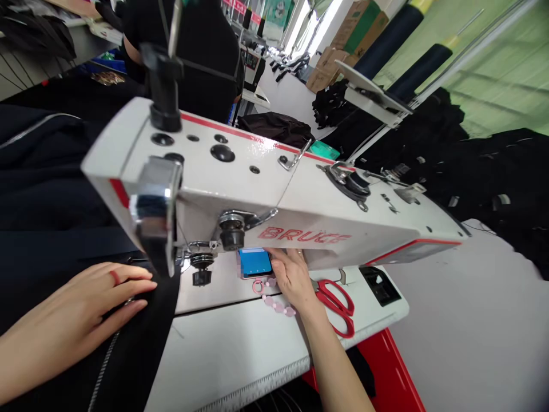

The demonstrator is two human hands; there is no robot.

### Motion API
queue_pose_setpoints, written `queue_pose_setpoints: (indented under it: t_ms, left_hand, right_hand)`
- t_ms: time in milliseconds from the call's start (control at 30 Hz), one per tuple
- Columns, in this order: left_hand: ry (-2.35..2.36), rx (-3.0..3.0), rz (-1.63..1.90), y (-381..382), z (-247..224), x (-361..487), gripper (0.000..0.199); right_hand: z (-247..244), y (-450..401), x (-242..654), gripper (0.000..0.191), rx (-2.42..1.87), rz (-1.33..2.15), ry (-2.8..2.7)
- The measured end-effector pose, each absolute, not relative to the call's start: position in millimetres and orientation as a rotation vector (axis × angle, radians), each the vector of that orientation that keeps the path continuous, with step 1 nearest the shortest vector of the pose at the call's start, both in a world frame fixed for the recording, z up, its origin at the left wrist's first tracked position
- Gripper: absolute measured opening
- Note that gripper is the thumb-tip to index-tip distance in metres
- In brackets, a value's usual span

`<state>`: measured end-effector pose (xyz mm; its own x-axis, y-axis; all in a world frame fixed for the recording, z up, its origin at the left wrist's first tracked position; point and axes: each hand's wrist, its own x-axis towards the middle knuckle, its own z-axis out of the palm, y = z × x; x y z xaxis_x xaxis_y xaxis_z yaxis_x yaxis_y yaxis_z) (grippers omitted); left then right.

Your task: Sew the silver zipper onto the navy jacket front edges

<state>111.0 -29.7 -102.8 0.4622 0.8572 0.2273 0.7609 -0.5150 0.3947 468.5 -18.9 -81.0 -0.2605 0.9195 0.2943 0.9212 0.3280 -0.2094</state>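
My left hand (pixel 100 303), a red ring on one finger, lies with fingers stretched on dark fabric (pixel 146 355) left of the sewing machine's needle area. A zipper (pixel 105 363) runs through the cloth below that hand, and a small metallic bit shows by its fingers. Under the arm of the white sewing machine (pixel 257 189), my right hand (pixel 294 280) reaches to the right edge of a phone (pixel 256 262) with a lit blue screen. Its fingers are extended, their tips partly hidden by the machine. A pink beaded strap (pixel 278 306) with a ring lies beside the phone.
Red-handled scissors (pixel 338 306) lie on the machine bed right of my right wrist. A red bin (pixel 390 372) stands below the table edge. Thread cones (pixel 388 40) rise behind the machine. Another person (pixel 193 63) sits ahead; dark garments (pixel 493 177) are piled at right.
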Motion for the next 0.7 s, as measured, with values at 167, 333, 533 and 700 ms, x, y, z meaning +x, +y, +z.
queue_pose_setpoints:
  t_ms: [167,333,533,700]
  left_hand:
    - [1.395,2.603,0.419,-24.6,-94.7,115.6,0.039]
    - [1.43,2.624,0.407,-34.5,-83.2,126.6,0.034]
    - [1.568,2.554,0.359,-40.0,-68.9,131.0,0.033]
    - [1.512,2.565,0.359,-42.9,-69.6,127.5,0.02]
  right_hand:
    - [-66.4,-14.2,454.1,0.045,-1.654,-0.051,-2.386]
    - [-50.1,-26.6,445.4,0.036,-1.719,-0.348,-2.301]
    - [-48.2,-66.7,392.4,0.027,-1.398,-0.125,-2.354]
    - [-60.2,-86.4,326.8,0.023,-1.355,0.212,-2.36]
